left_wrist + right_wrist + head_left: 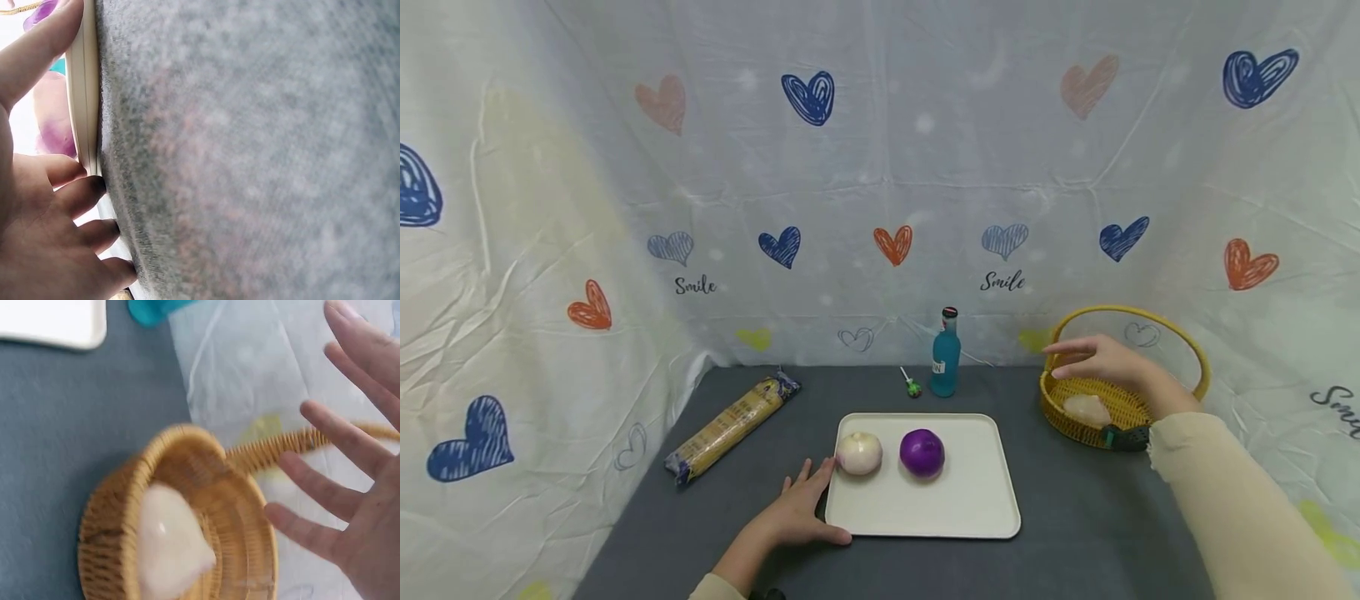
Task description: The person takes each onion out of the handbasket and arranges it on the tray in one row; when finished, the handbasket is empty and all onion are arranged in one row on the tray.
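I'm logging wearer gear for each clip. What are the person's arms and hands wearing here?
Both hands are bare: no gloves or rings show on the left hand or the right hand. The right arm wears a long cream sleeve, with a dark strap with a teal part at the wrist. A sliver of cream cuff shows on the left arm.

My left hand (797, 518) rests flat against the white tray's (970, 508) left edge. My right hand (1101, 360) hovers, fingers spread, above the wicker basket (1075, 421), which holds a pale lump (1086, 409).
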### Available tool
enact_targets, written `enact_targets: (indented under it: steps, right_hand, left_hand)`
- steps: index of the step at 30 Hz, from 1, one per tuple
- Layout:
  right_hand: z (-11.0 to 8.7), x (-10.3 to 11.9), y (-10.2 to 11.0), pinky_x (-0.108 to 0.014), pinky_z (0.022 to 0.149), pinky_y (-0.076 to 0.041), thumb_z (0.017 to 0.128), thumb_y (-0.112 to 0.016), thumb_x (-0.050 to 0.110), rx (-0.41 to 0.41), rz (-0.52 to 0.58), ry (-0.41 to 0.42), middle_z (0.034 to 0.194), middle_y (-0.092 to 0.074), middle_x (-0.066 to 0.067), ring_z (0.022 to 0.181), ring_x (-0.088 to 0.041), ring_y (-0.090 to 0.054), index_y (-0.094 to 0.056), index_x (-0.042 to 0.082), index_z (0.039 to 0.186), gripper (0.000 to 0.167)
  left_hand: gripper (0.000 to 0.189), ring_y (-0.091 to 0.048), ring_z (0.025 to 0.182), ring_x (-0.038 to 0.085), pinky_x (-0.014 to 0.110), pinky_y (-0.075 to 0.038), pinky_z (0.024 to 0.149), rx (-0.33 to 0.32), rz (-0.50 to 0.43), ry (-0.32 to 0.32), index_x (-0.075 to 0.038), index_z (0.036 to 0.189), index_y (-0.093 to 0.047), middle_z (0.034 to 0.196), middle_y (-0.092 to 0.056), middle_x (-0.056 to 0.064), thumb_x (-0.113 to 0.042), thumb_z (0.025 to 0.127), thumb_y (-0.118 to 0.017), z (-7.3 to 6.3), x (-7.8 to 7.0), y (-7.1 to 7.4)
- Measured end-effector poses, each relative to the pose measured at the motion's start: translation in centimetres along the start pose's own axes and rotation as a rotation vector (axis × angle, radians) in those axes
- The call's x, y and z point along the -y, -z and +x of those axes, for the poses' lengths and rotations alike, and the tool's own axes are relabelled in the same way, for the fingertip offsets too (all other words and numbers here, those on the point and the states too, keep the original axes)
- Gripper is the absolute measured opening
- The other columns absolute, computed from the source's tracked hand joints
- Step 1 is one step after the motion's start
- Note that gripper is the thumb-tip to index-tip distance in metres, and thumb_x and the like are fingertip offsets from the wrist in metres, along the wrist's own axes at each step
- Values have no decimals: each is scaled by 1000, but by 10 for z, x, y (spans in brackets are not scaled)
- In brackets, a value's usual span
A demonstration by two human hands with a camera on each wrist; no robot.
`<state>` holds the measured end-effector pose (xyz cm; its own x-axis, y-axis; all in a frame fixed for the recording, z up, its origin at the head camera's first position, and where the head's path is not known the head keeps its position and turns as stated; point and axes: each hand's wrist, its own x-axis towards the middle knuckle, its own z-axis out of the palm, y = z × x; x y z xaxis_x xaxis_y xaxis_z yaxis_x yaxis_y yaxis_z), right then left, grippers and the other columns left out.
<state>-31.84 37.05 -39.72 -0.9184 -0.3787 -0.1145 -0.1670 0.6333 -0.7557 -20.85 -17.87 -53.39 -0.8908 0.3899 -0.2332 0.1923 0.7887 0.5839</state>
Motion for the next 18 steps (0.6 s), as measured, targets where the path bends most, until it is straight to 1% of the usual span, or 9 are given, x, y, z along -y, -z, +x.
enact_targets:
  steps: [5, 9, 11, 12, 14, 16, 18]
  right_hand:
    - [0, -15, 19, -67, 111, -34, 98, -67, 28, 126, 69, -63, 160, -33, -24, 147, -51, -28, -47, 5, 151, 61]
    - [1, -27, 30, -72, 113, -26, 99, -65, 28, 202, 70, -112, 164, -21, -26, 150, -54, -12, -50, 3, 148, 56]
    - [1, -32, 32, -72, 115, -21, 100, -64, 28, 240, 104, -159, 166, -14, -27, 150, -54, -6, -50, 4, 148, 55]
    - [1, -34, 32, -72, 115, -20, 100, -64, 29, 253, 126, -195, 166, -11, -27, 150, -54, -4, -50, 5, 149, 56]
    - [0, -39, 31, -73, 115, -21, 99, -66, 30, 280, 182, -268, 167, -4, -26, 150, -54, -2, -44, 9, 153, 62]
    - [0, -45, 27, -73, 113, -24, 97, -68, 31, 295, 225, -322, 167, -2, -26, 151, -54, -3, -38, 12, 157, 69]
    - [0, -50, 24, -73, 110, -30, 96, -70, 29, 290, 249, -357, 167, -3, -26, 150, -54, -6, -35, 13, 158, 73]
  left_hand:
    - [127, -7, 153, 50, 76, -5, 115, 1, -3, 2, -3, 161, -21, 166, -24, 17, -59, 67, -88, -1, -2, 1]
    - [126, -7, 153, 50, 75, -6, 115, -3, 2, 2, -4, 161, -22, 166, -24, 17, -59, 68, -87, 0, -2, 1]
    - [126, -7, 153, 50, 75, -6, 115, -4, 2, 2, -4, 161, -22, 166, -25, 17, -58, 68, -88, 0, -2, 2]
    - [127, -8, 153, 50, 75, -6, 115, -4, 3, 2, -4, 161, -22, 166, -25, 17, -59, 67, -88, 0, -1, 1]
    - [127, -8, 153, 50, 75, -6, 115, -3, 3, 0, -4, 161, -21, 166, -25, 17, -59, 67, -88, -1, -1, 1]
    - [127, -8, 153, 50, 76, -6, 115, 0, 5, -2, -4, 161, -21, 166, -25, 17, -59, 67, -88, -1, -1, 1]
    - [127, -8, 153, 50, 76, -7, 115, 2, 5, -4, -4, 161, -21, 166, -25, 17, -59, 68, -87, -1, -1, 2]
